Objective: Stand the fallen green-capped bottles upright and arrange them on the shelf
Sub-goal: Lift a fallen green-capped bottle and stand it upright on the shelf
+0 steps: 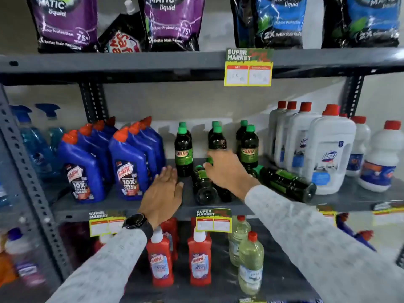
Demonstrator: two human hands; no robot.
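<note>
Nearest: two grey sleeves reaching in from the bottom edge, black watch on the left wrist. Below the hands, lower shelf with red Harpic bottles and pale yellowish bottles, partly blurred.

Left hand flat, palm down, fingers spread and released, holding nothing, hovering over the front lip of the middle shelf, just left of the fallen bottles.

Right hand further in, fingers loosely curled over the neck end of a fallen green-capped bottle; fingertips on or at the cap area, full closure hidden by the back of the hand, so grasp cannot be told for sure. That bottle lying on its side, base toward the camera, cap toward the back. A second dark base showing just right of it under the wrist, mostly hidden.

Another fallen bottle lying on its side to the right, cap pointing left, base against the large white Domex jug.

Behind the hands: upright green-capped bottles in three short rows, two deep, middle row partly covered by the right hand.

Left on the same shelf: blue Harpic bottles with orange caps, blue spray bottles beyond. Right: white red-capped bottles in rows.

Farthest, upper shelf: purple detergent pouches, blue detergent pouches, yellow price tag on the shelf edge.
</note>
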